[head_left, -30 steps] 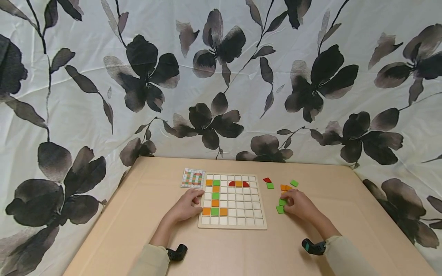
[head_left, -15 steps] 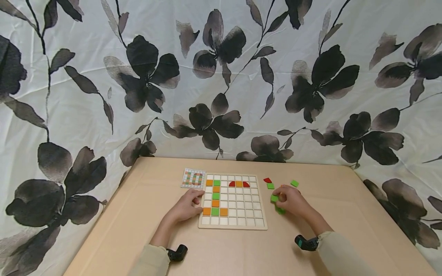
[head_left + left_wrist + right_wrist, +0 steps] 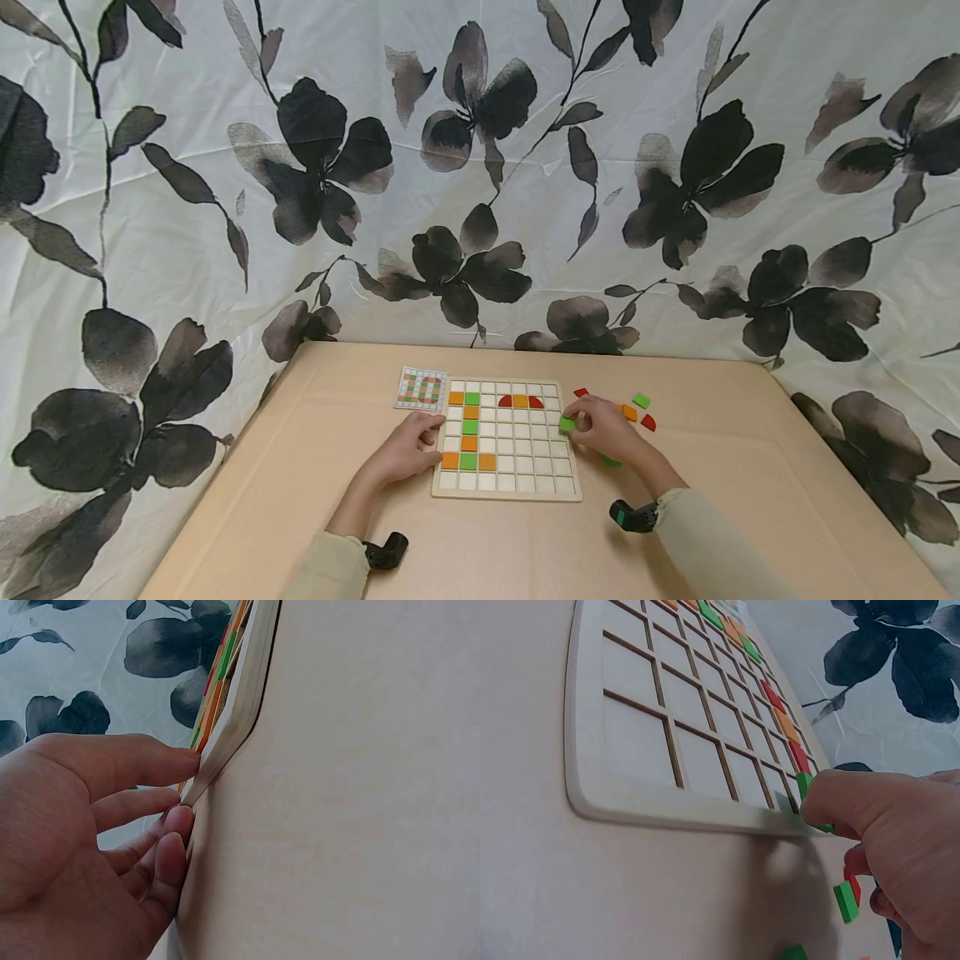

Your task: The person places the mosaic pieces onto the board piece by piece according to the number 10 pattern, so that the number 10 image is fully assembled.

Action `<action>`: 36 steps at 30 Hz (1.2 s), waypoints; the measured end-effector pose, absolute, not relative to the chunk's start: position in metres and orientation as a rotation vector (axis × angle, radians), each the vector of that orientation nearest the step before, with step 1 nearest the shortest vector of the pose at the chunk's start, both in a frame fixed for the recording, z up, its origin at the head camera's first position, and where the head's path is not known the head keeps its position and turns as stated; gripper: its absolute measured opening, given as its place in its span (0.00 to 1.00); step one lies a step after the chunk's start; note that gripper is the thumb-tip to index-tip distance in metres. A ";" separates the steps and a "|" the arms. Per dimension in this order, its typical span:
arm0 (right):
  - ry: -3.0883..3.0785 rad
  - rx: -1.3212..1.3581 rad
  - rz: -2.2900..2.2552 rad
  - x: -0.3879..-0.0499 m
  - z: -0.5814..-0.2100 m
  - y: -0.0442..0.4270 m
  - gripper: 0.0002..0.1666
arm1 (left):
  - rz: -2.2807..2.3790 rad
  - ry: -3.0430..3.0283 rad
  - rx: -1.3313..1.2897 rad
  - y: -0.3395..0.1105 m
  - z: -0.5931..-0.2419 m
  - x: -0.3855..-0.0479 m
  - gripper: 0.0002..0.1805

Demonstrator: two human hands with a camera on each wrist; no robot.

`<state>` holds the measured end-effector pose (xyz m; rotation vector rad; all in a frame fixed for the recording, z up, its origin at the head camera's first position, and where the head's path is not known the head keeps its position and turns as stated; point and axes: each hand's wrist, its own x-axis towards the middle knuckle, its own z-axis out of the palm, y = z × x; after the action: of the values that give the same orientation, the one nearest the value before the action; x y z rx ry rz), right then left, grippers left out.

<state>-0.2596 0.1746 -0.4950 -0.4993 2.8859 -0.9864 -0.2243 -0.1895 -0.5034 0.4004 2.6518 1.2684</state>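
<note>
A wooden grid board [image 3: 525, 493] lies on the table with orange, green and red pieces in some cells. My left hand [image 3: 405, 448] holds its left edge; in the left wrist view the thumb and fingers of the left hand [image 3: 112, 825] pinch the board's edge [image 3: 247, 712]. At the board's right edge, my right hand [image 3: 611, 429] pinches a green square [image 3: 567, 425] between thumb and finger. The right wrist view shows this green square [image 3: 804, 784] near the red piece [image 3: 798, 756], partly covered by the right hand [image 3: 892, 817].
A small pattern card [image 3: 422, 389] touches the board's upper left. Right of the board lie a green square [image 3: 641, 400], an orange piece [image 3: 628, 412], a red piece [image 3: 648, 422] and others partly behind the right hand. A flowered cloth [image 3: 480, 183] hangs behind the table.
My right hand has moved left from the loose pieces to the board's right edge, carrying a green square. A red piece it hid before now shows. My left hand has stayed in place.
</note>
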 end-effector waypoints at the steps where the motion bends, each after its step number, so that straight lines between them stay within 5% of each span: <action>1: 2.879 -0.490 -0.987 -0.261 -0.496 0.172 0.16 | 1.270 2.650 0.403 -0.190 -0.503 -0.224 0.33; 29: 2.853 -0.398 -0.967 -0.277 -0.491 0.127 0.10 | 1.246 2.652 0.436 -0.193 -0.503 -0.221 0.33; 36: 2.839 -0.429 -0.975 -0.275 -0.494 0.130 0.15 | 1.249 2.655 0.412 -0.193 -0.504 -0.221 0.33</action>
<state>-0.2753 0.1301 -0.4939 -0.4286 2.8390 -0.9755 -0.2208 -0.1925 -0.5043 0.4123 2.6546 1.2492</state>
